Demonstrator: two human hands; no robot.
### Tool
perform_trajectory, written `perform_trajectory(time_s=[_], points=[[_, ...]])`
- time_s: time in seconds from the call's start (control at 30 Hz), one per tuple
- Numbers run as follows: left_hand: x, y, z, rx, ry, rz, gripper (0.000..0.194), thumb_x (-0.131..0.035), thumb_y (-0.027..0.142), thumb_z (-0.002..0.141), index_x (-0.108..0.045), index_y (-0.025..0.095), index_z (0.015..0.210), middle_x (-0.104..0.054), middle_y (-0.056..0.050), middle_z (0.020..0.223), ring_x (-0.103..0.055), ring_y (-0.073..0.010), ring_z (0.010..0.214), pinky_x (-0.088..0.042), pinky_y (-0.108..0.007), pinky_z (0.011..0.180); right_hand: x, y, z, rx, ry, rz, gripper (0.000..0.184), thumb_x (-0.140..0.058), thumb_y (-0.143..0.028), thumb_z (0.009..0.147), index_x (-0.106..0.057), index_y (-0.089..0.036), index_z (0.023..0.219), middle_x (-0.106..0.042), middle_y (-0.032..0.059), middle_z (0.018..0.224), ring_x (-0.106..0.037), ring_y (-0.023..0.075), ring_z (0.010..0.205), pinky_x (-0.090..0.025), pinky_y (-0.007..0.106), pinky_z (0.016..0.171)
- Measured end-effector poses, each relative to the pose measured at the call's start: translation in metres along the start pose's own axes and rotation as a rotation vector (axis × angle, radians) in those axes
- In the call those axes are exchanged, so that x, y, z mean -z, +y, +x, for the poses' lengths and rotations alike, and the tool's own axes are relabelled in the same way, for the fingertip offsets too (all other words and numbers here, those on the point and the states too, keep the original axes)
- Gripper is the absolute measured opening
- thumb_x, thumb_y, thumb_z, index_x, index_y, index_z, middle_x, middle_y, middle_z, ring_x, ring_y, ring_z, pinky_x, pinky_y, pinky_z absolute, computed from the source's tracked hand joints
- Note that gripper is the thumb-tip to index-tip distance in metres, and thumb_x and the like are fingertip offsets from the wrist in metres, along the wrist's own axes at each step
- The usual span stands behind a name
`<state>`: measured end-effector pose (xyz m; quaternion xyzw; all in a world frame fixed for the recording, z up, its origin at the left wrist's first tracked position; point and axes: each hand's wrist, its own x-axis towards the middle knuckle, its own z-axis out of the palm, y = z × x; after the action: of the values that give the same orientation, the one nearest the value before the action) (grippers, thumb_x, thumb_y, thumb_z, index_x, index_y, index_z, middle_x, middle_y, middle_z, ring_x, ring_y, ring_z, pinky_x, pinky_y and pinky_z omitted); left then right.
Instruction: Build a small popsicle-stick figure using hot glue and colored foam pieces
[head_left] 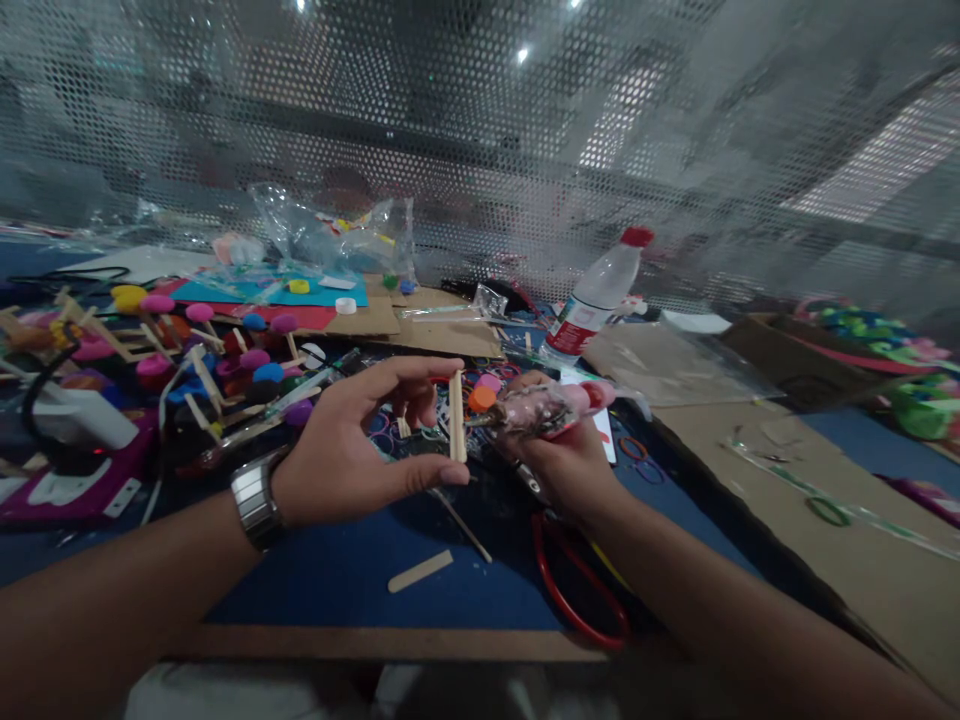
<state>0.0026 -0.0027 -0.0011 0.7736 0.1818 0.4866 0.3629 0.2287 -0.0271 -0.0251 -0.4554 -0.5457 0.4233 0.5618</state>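
Observation:
Between thumb and fingertips, my left hand (352, 440) grips a small stack of craft sticks (458, 418) by its two ends, upright above the table. My right hand (570, 460) is wrapped round a pink glue gun (544, 408), its nozzle pointing left, close to the sticks. Whether the tip touches them I cannot tell. Below the hands lie a loose craft stick piece (420, 572) and a thin stick (463, 527). Red-handled scissors (577, 590) lie under my right wrist, their blades partly hidden. An orange bottle cap (481, 399) shows behind the nozzle.
At left sit many coloured caps and stick pieces (225, 365) and a purple power strip (67, 495) with a white plug. A red-capped plastic bottle (592, 300) stands tilted in view behind my right hand. Cardboard (780, 500) covers the right; a perforated metal screen (450, 120) rises behind.

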Motion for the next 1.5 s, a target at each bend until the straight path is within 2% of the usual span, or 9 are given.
perform_trajectory(time_s=[0.67, 0.87, 1.13, 1.5], points=[[0.0005, 0.0016, -0.0016, -0.007, -0.003, 0.042, 0.071, -0.091, 0.036, 0.071, -0.065, 0.021, 0.136, -0.066, -0.004, 0.091, -0.060, -0.0169, 0.080, -0.051, -0.030, 0.075, -0.0006, 0.0005, 0.0028, 0.007, 0.008, -0.041, 0.026, -0.064, -0.019, 0.058, -0.053, -0.025, 0.081, -0.047, -0.0062, 0.063, -0.042, 0.0140, 0.057, -0.034, 0.030, 0.056], [-0.0005, 0.0019, -0.0008, -0.051, 0.005, 0.055, 0.069, -0.090, 0.036, 0.072, -0.065, 0.022, 0.135, -0.067, -0.004, 0.090, -0.061, -0.0168, 0.079, -0.052, -0.030, 0.074, -0.0007, -0.0005, 0.0017, -0.011, 0.032, -0.067, 0.027, -0.065, -0.018, 0.058, -0.052, -0.025, 0.080, -0.048, -0.0062, 0.065, -0.041, 0.0131, 0.057, -0.035, 0.029, 0.055], [-0.0003, 0.0019, -0.0011, -0.044, 0.004, 0.045, 0.070, -0.091, 0.036, 0.071, -0.065, 0.024, 0.136, -0.067, -0.003, 0.090, -0.060, -0.0163, 0.079, -0.052, -0.029, 0.075, -0.0015, -0.0030, 0.0023, 0.005, 0.055, -0.082, 0.024, -0.063, -0.019, 0.056, -0.052, -0.024, 0.077, -0.050, -0.0053, 0.067, -0.044, 0.0135, 0.061, -0.036, 0.029, 0.057], [0.0001, 0.0017, -0.0011, -0.034, 0.011, 0.047, 0.072, -0.092, 0.033, 0.069, -0.067, 0.023, 0.136, -0.068, -0.005, 0.087, -0.061, -0.0178, 0.077, -0.053, -0.031, 0.075, -0.0004, 0.0024, 0.0032, -0.005, 0.053, -0.052, 0.024, -0.061, -0.018, 0.057, -0.050, -0.024, 0.077, -0.047, -0.0069, 0.062, -0.041, 0.0123, 0.056, -0.035, 0.028, 0.054]])
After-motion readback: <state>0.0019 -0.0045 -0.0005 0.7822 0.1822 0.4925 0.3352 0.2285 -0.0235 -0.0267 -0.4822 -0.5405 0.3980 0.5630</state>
